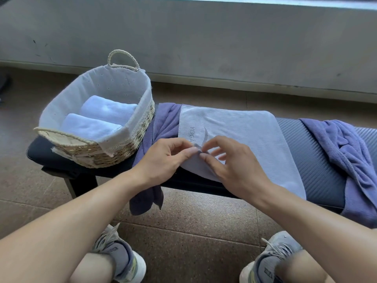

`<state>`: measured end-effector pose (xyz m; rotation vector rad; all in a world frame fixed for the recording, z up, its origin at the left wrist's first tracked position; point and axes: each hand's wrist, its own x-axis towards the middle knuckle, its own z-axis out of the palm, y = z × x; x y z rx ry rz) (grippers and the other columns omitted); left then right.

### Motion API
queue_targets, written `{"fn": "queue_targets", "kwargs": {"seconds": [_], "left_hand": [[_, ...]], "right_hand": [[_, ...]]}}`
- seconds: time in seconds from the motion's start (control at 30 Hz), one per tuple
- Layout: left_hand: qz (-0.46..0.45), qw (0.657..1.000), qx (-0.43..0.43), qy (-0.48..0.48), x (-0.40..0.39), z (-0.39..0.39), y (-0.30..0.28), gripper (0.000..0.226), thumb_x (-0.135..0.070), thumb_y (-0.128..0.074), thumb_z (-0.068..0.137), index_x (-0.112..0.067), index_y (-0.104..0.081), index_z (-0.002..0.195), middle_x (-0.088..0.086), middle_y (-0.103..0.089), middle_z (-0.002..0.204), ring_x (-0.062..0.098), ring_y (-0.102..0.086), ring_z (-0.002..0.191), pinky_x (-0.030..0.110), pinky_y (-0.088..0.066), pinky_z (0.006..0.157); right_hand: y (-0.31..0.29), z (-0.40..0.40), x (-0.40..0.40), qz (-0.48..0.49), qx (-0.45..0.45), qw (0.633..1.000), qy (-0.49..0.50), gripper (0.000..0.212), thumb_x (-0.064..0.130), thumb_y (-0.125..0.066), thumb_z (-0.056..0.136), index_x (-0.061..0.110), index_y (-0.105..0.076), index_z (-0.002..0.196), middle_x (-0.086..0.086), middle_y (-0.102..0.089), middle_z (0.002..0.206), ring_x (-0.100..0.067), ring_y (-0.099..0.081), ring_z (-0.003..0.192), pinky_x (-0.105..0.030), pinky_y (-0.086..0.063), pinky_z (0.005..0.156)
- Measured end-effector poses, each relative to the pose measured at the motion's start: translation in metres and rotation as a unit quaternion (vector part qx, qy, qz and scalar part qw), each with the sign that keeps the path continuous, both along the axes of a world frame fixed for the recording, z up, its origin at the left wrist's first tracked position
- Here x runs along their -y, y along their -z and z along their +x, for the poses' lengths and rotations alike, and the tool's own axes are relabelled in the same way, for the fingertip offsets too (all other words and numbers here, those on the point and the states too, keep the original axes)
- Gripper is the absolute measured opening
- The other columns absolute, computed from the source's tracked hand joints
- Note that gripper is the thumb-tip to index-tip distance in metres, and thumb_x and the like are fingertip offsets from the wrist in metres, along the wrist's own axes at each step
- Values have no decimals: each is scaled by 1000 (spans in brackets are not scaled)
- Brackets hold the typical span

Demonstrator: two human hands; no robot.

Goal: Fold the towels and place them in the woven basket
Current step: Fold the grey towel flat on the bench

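Observation:
A pale grey towel printed "YOGA" lies flat across the dark bench, folded at its far edge. My left hand and my right hand meet at its near left corner, and both pinch a small dark tab there. The corner is lifted slightly off the bench. A woven basket with a white cloth liner stands at the bench's left end. Two folded white towels lie side by side inside it.
A purple towel lies under the grey one and hangs off the bench front. Another crumpled purple towel drapes over the bench's right end. A low grey wall runs behind. My shoes rest on the speckled floor.

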<state>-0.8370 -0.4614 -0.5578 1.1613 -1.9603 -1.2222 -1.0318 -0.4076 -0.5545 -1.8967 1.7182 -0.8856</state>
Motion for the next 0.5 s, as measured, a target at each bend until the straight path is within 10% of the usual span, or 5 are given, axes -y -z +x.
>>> {"fn": "queue_targets", "kwargs": {"seconds": [0.5], "left_hand": [[37, 999, 13, 14, 3, 4, 8, 8, -30, -71, 91, -22, -74, 91, -3, -78, 89, 5, -68, 84, 30, -50, 85]], "right_hand": [[-4, 6, -1, 62, 70, 995, -31, 4, 28, -70, 94, 27, -73, 91, 15, -71, 88, -3, -65, 86, -30, -54, 79]]}}
